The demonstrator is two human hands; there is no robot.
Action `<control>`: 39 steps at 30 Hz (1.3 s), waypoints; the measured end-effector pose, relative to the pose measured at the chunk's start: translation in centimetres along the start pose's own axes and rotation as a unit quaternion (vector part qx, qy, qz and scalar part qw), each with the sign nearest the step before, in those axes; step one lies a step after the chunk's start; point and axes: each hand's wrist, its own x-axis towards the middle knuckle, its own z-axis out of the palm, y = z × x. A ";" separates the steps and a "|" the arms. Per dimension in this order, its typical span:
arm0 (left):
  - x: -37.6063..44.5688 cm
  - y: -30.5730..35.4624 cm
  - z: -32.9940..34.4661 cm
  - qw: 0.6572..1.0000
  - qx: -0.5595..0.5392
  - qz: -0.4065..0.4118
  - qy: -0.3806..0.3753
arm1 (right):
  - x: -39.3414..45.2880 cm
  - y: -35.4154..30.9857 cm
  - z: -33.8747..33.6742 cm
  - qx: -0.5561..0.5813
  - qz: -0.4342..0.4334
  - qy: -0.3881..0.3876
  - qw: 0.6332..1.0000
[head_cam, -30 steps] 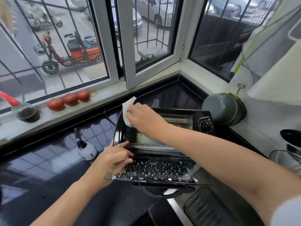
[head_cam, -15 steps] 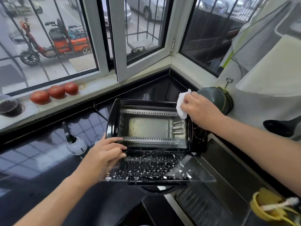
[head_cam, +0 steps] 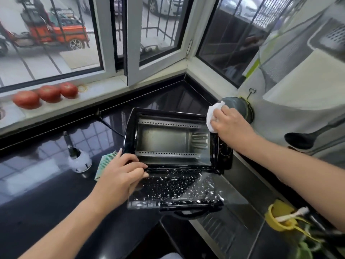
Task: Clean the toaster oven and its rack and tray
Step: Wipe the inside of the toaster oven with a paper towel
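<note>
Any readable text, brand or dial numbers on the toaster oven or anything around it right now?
None can be read.
Toaster oven dial: faint marks around it, too small and blurred to read.
Cars beyond the window: no plate or lettering can be made out.

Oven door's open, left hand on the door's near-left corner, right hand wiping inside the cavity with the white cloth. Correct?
Not quite. In the head view the right hand holds the white cloth at the toaster oven's top right outside corner, not inside the cavity. The door is open, and the left hand rests on its left corner.
</note>
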 end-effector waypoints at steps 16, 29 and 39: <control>0.1 -1.7 0.3 0.999 -0.011 0.048 0.008 | -4.3 -2.5 -2.2 0.089 -0.247 -0.075 0.962; -0.6 -1.1 0.4 0.999 0.009 0.043 -0.016 | -5.6 -3.5 0.5 0.149 -0.113 0.026 0.982; -1.0 -0.3 1.7 0.996 -0.069 -0.062 0.002 | -7.2 -5.6 -2.9 0.302 0.073 -0.240 0.920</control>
